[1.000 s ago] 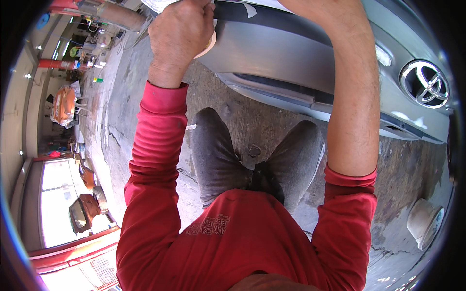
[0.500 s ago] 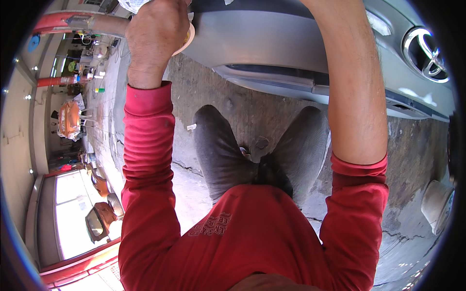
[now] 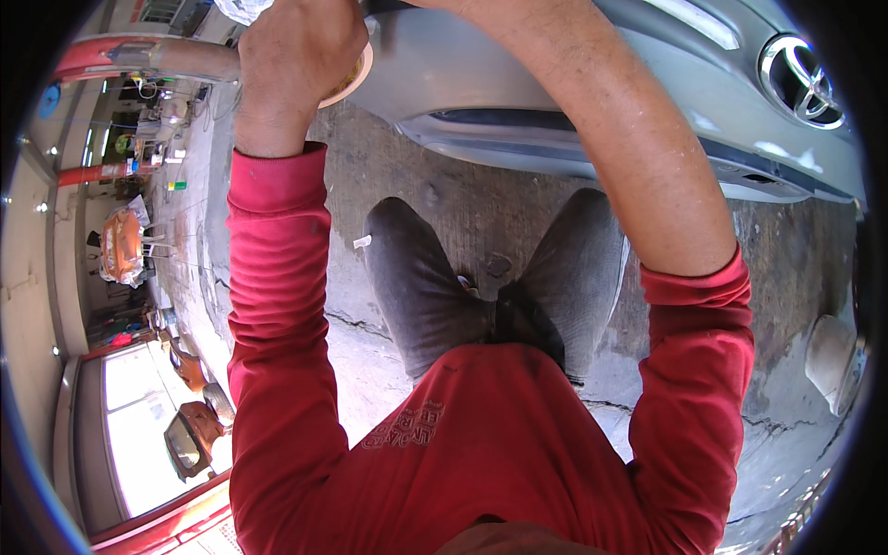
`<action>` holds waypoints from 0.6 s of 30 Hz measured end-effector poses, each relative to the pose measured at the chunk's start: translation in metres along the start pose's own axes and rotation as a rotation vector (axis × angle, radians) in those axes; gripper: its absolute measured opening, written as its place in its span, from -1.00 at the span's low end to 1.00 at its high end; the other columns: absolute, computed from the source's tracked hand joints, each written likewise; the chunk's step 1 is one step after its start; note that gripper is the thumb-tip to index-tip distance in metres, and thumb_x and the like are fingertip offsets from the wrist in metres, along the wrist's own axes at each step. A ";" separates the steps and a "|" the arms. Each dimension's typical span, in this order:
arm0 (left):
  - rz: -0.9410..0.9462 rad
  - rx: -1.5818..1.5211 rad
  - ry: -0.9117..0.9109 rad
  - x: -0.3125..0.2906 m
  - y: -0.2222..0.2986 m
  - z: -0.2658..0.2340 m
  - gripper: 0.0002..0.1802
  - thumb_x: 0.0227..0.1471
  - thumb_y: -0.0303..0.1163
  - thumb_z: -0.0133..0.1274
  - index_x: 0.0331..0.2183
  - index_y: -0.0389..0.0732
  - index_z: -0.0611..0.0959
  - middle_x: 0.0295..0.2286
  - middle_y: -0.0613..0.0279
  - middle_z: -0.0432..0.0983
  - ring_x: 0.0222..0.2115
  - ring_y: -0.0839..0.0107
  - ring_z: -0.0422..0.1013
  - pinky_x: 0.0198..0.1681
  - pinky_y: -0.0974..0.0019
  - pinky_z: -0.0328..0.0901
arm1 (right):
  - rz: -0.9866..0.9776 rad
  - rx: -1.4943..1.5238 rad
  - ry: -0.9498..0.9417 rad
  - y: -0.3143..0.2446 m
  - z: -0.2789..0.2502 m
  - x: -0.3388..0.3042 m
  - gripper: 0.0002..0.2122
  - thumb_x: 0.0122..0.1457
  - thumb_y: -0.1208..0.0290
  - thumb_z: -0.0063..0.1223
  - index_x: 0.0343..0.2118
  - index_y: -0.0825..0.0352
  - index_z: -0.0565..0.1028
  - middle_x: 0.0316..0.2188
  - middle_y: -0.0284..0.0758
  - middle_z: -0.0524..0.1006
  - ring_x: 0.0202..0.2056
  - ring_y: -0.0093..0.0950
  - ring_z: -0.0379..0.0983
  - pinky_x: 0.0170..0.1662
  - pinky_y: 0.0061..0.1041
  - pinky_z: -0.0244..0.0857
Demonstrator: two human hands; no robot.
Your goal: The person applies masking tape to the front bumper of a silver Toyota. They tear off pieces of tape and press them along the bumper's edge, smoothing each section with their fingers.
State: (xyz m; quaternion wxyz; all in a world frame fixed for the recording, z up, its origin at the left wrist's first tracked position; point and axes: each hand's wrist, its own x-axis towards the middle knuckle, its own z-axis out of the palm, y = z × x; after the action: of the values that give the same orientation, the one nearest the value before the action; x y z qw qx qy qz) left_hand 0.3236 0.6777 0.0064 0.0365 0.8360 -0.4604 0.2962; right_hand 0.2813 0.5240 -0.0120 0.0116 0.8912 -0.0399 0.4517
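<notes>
Tape roll (image 3: pixel 363 72), partly hidden, beneath left fingers (image 3: pixel 350 28)

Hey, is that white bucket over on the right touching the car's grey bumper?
Apart: the head view plainly shows concrete floor between the white bucket and the grey bumper.

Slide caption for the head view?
Left hand holds a pale ring beside a grey bumper; right hand out of frame.

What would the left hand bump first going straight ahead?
Nothing shows ahead: the left hand reaches the picture's top edge. Crinkly whitish material sits just left of its line, but depth is unclear.
</notes>
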 end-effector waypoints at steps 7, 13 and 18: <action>-0.020 -0.018 0.013 -0.001 -0.006 0.006 -0.88 0.09 -0.50 0.00 -0.40 -0.26 0.64 -0.49 -0.16 0.61 -0.38 -0.18 0.57 -0.31 -0.11 0.42 | -0.009 -0.095 0.035 -0.009 0.012 0.000 -0.45 0.23 0.25 0.12 0.26 0.36 0.43 0.11 -0.18 0.54 0.18 -0.19 0.38 0.43 0.26 -0.26; -0.063 -0.009 0.008 -0.007 -0.010 0.002 -0.88 0.09 -0.45 0.03 -0.42 -0.25 0.64 -0.49 -0.14 0.61 -0.39 -0.17 0.57 -0.31 -0.11 0.42 | -0.014 -0.162 0.163 -0.022 0.036 0.004 -0.47 0.20 0.28 0.11 0.24 0.36 0.45 0.09 -0.15 0.53 0.18 -0.15 0.36 0.42 0.31 -0.27; -0.092 0.011 0.009 -0.005 -0.013 0.004 -0.87 0.07 -0.42 0.05 -0.41 -0.25 0.65 -0.47 -0.18 0.61 -0.38 -0.19 0.56 -0.30 -0.16 0.42 | 0.000 -0.118 0.148 -0.027 0.028 0.002 -0.45 0.16 0.28 0.14 0.22 0.37 0.45 0.09 -0.12 0.52 0.16 -0.13 0.35 0.41 0.32 -0.25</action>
State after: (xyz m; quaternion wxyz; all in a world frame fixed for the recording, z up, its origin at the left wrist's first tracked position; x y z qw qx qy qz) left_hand 0.3336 0.6877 0.0027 0.0478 0.8551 -0.4197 0.3006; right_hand 0.3077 0.5494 -0.0263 0.0670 0.8531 -0.0656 0.5133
